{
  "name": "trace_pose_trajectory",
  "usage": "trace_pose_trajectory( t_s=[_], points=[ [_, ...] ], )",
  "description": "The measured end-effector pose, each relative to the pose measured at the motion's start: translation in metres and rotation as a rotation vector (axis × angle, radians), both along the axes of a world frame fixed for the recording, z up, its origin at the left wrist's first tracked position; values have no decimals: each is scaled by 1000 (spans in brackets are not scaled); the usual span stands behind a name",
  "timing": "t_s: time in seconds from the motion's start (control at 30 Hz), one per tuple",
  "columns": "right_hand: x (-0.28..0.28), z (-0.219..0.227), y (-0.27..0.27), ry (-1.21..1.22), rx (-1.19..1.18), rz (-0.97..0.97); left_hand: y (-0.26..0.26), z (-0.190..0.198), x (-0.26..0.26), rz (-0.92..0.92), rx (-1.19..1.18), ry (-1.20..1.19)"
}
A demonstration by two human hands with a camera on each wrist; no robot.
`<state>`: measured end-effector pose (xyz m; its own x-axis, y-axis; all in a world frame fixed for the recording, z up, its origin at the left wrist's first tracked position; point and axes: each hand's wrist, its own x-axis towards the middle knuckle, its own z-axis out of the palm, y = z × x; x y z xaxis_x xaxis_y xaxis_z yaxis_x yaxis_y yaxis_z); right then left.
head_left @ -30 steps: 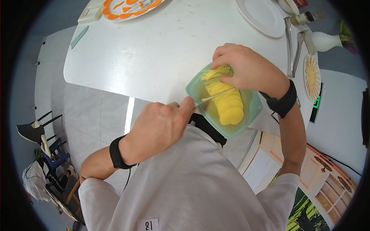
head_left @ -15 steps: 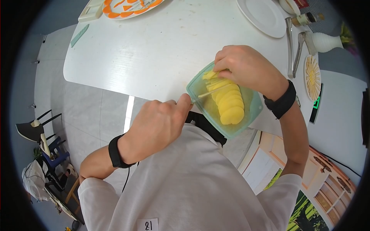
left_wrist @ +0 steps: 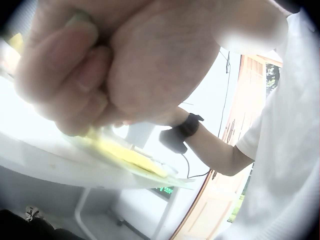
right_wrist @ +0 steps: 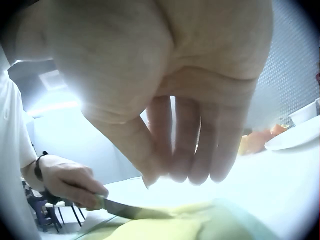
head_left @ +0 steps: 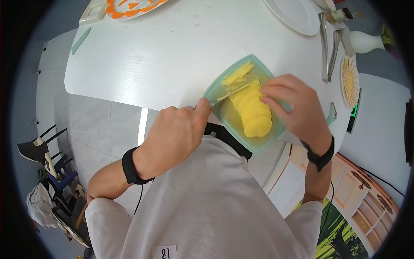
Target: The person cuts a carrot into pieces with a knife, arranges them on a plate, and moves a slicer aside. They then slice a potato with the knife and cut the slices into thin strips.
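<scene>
My left hand (head_left: pixel 177 134) grips the handle of a small knife (right_wrist: pixel 130 209), its fingers curled tightly round it. The blade lies across the upper end of an overlapping row of yellow potato slices (head_left: pixel 257 114) on a pale green cutting board (head_left: pixel 228 113). Beyond the blade, cut potato strips (head_left: pixel 238 74) form a loose pile. My right hand (head_left: pixel 295 105) hovers over the right side of the row, fingers extended and thumb apart from them in the head view. In the right wrist view nothing shows between its fingertips.
A green-handled peeler (head_left: pixel 332 113) lies near my right wrist. Metal tongs (head_left: pixel 324 47), a white plate (head_left: pixel 297 17) and a small plate of fanned pale strips (head_left: pixel 350 82) line the right side. A plate with orange slices (head_left: pixel 129 13) stands far left. The board overhangs the table's front edge.
My right hand has left the upper end of the potato and moved right and toward my body. The strips now lie uncovered beyond the blade. The left hand keeps its grip on the knife.
</scene>
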<state>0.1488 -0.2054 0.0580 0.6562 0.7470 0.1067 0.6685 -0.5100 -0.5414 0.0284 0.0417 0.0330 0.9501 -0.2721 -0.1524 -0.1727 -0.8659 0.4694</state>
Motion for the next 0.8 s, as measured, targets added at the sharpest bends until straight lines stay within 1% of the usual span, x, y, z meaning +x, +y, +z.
trace_pose_trajectory(
  t_s=[0.07,0.17,0.33,0.43,0.53,0.63,0.8],
  points=[
    [-18,-9,0,22,11,-37,0,0,-1,9,-24,-6],
    [-36,-24,7,-10,42,-85,-1,0,-2,13,-32,-2],
    [-52,-43,19,-190,48,-114,1,1,-1,44,16,6],
    [-57,-45,22,-222,44,-118,1,1,-3,32,9,43],
    [-58,-44,23,-227,31,-123,-1,0,-2,70,-28,-26],
    [-59,-44,23,-237,26,-128,-4,1,-3,48,-68,-7],
    [-60,-45,27,-259,11,-109,-6,1,-2,38,-19,33]
  ],
)
